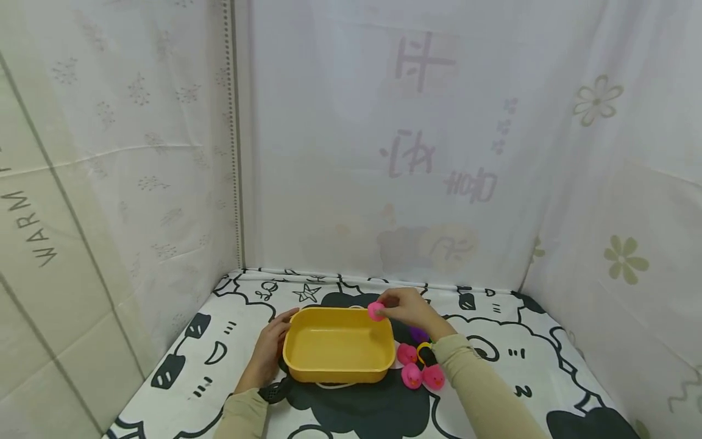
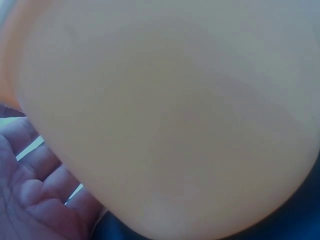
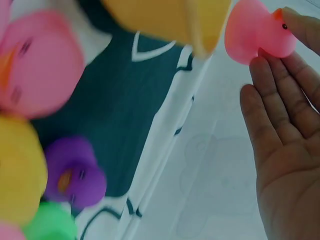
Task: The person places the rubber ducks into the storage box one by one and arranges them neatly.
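Observation:
A yellow plastic basin (image 1: 339,369) stands in front of me. My left hand (image 1: 270,344) rests along the basin's left side, its fingertips at the far left corner of the rim; in the left wrist view the basin's pale wall (image 2: 170,115) covers part of the fingers (image 2: 60,182). Between thumb and fingertips, my right hand (image 1: 408,308) pinches a pink rubber duck (image 1: 375,311) over the far right corner of the basin. The right wrist view shows this duck side on, the thumb at its orange beak and the other fingers (image 3: 272,90) extended below it.
Right of the basin sit several more rubber ducks: pink ones (image 1: 412,376), a purple one (image 1: 419,334), a yellow one (image 3: 20,172) and a green one (image 3: 52,222). A black-and-white patterned cloth (image 1: 362,408) covers the table. Pale curtains (image 1: 329,152) hang behind and on both sides.

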`<action>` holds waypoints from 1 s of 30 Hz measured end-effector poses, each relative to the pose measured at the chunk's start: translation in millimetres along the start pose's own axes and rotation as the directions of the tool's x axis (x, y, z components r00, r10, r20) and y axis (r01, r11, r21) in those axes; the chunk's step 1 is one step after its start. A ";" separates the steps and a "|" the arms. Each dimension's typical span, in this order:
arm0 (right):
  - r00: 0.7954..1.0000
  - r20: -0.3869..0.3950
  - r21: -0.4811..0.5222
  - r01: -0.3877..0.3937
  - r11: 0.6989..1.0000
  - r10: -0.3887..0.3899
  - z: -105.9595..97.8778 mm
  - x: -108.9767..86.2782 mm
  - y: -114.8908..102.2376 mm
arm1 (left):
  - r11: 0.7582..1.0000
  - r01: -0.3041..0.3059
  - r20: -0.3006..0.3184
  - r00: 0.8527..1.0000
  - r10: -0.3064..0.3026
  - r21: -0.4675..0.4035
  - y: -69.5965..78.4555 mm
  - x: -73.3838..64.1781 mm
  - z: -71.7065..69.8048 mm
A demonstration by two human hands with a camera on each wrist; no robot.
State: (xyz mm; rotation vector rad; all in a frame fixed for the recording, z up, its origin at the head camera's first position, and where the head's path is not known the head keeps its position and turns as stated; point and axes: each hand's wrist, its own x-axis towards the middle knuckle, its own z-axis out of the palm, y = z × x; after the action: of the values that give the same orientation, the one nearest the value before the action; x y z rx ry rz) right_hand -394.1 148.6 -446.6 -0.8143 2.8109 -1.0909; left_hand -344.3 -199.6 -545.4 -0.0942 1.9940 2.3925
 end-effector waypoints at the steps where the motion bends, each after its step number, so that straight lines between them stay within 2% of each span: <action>1: 1.000 0.009 0.014 0.006 1.000 -0.006 3.0 1.8 -2.1 | 1.000 0.002 0.002 1.000 -0.002 -0.006 -0.2 -0.1 -0.4; 11: 0.990 0.127 0.101 0.046 0.994 -0.059 38.4 23.6 -31.9 | 1.000 0.001 0.000 1.000 -0.001 -0.020 2.5 -3.7 1.7; 20: 0.979 0.189 0.053 0.061 0.997 -0.070 59.1 39.3 -47.0 | 1.000 -0.023 -0.010 1.000 0.023 -0.013 4.7 -0.4 2.6; 30: 0.972 0.230 0.015 0.045 0.999 -0.047 75.4 54.0 -55.9 | 1.000 0.008 0.000 1.000 -0.008 -0.028 2.6 -0.9 0.5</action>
State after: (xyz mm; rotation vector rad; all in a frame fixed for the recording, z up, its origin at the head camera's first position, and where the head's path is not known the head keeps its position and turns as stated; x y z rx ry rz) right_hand -399.9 41.3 -459.3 -0.9432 2.6056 -0.9455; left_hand -343.6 -199.6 -542.7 -0.1028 1.9566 2.4168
